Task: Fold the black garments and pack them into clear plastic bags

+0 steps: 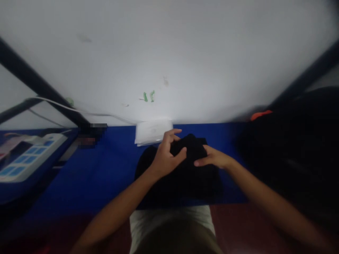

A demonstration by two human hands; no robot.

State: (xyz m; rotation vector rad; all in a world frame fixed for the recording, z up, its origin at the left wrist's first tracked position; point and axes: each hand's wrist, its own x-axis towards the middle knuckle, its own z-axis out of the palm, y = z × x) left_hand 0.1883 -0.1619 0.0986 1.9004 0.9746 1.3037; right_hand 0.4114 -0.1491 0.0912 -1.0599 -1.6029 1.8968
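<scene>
At far left lies a white power strip (34, 155) with blue socket faces, set on a slant. Next to it, a black frame post (39, 82) slopes down toward the blue desk (106, 169). A white cable (106, 115) runs along the wall (185, 53) to a flat white packet (153, 130), which lies at the desk's back edge.

Right of centre, the left hand (168, 155) is spread over the left part of a black cloth bundle (185, 180), thumb and fingers apart; firm contact cannot be confirmed. The bundle rests on the desk in front of the person, nearer than the packet. The right hand (209, 157) is clamped on the bundle's right upper edge, thumb on the near face, fingers hidden behind. Farther right stands a large black mass (296, 151), too dark to identify, with an orange item (261, 115) at its upper edge.

Handling, in my judgement: the right hand should keep its pinch while the left flattens the loose layers, working outward so that no crease is trapped. The bundle's raised fold points toward the wall; its long axis appears to run left to right, though dark fabric obscures the outline.
</scene>
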